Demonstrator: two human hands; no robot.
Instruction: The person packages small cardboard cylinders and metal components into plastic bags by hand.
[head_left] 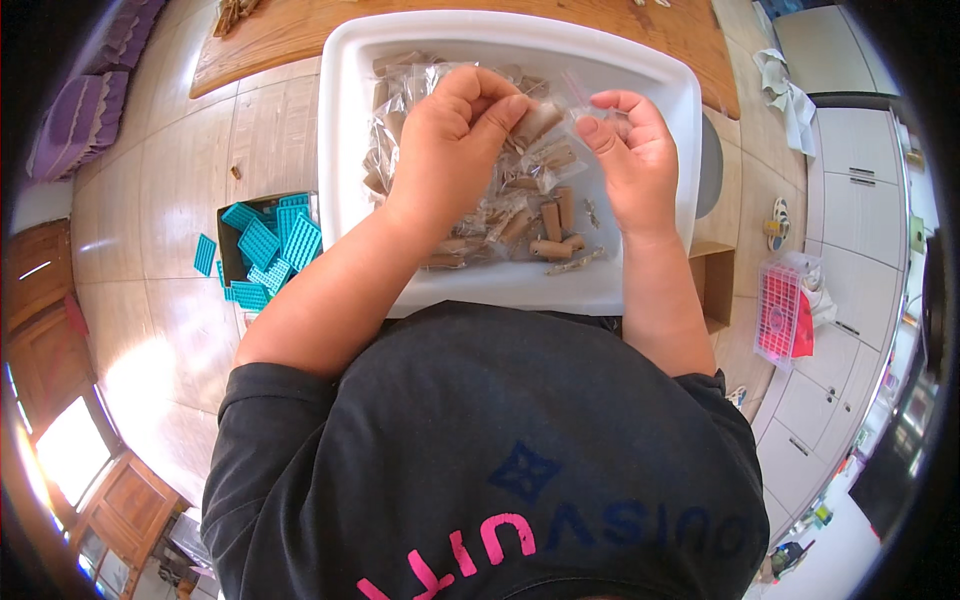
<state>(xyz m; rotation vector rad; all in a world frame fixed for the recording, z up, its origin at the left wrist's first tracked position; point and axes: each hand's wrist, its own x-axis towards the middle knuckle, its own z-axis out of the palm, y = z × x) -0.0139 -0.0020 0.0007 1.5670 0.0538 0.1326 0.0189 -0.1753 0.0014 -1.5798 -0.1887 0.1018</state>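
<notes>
Above a white plastic tub (pixel 345 200), my two hands hold a small clear plastic bag (pixel 566 110) between them. A brown roll-like piece (pixel 540 122) shows at the bag's left part. My left hand (pixel 452 150) is closed, thumb against bent fingers, at the end with the brown piece. On the other side, my right hand (pixel 640 165) pinches the bag's edge with thumb and curled fingers. Below them in the tub lie many similar bagged brown pieces (pixel 515 225) and some loose brown pieces (pixel 552 248). A few small thin bits (pixel 590 212) lie on the tub floor.
Left of the tub stands a box with turquoise ridged plates (pixel 262 243); one plate (pixel 205 254) lies outside it. A wooden table (pixel 290 50) is beyond the tub. An open cardboard box (pixel 712 285) sits at right, near a pink-and-white basket (pixel 785 310) by white cabinets (pixel 855 220).
</notes>
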